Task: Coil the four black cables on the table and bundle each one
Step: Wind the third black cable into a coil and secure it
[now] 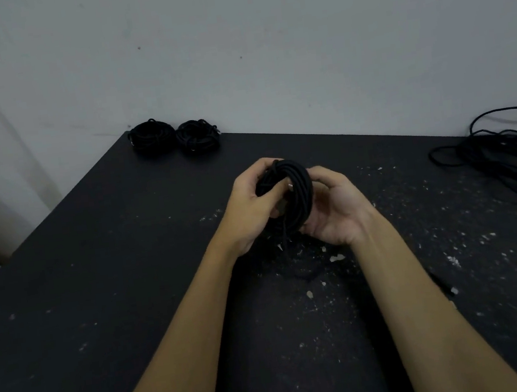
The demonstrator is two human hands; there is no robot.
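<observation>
Head view, progress: two finished bundles [175,137] sit side by side at the far left corner of the table [98,280], against the wall. A third cable is in hand, mostly coiled. A fourth, the loose cable [503,156], sprawls uncoiled at the far right edge. By my reckoning, roughly halfway through, the third near done.

Head view, coil in hand [292,191]: black, tight round loops stacked thick, held upright above mid-table between both hands. A free tail hangs down from it toward the tabletop; where the tail ends is hard to make out against the dark surface.

Head view, left hand [251,203]: fingers curled over the coil's left side, thumb pressing at its centre.

Head view, right hand [333,206]: palm up, fingers wrapped round the coil's right side from beneath.

Head view, left to do: wrap the tail, then coil and bundle the loose cable.
</observation>
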